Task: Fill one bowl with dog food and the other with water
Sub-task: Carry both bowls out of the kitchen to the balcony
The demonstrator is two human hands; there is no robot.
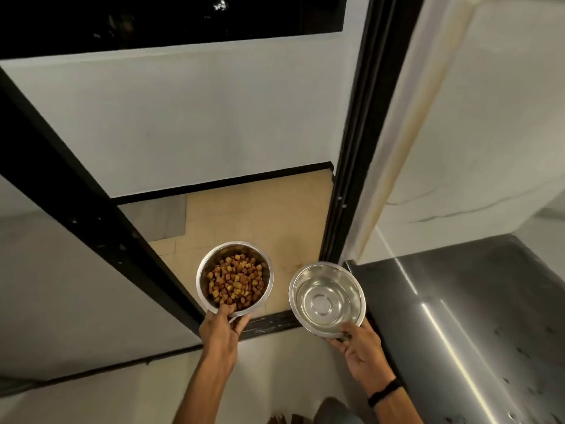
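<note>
Your left hand (220,327) pinches the near rim of the bowl of dog food (234,278), thumb inside over the kibble, fingers curled underneath. Your right hand (359,347) grips the near rim of the second bowl (327,299) the same way, thumb on the lip, fingers below. Both round bowls are held in the air, mouths facing up, side by side but apart, over the tan floor (244,209) beyond a black doorframe (351,179). Whether the second bowl holds water, you cannot tell. A dark band (384,392) circles your right wrist.
</note>
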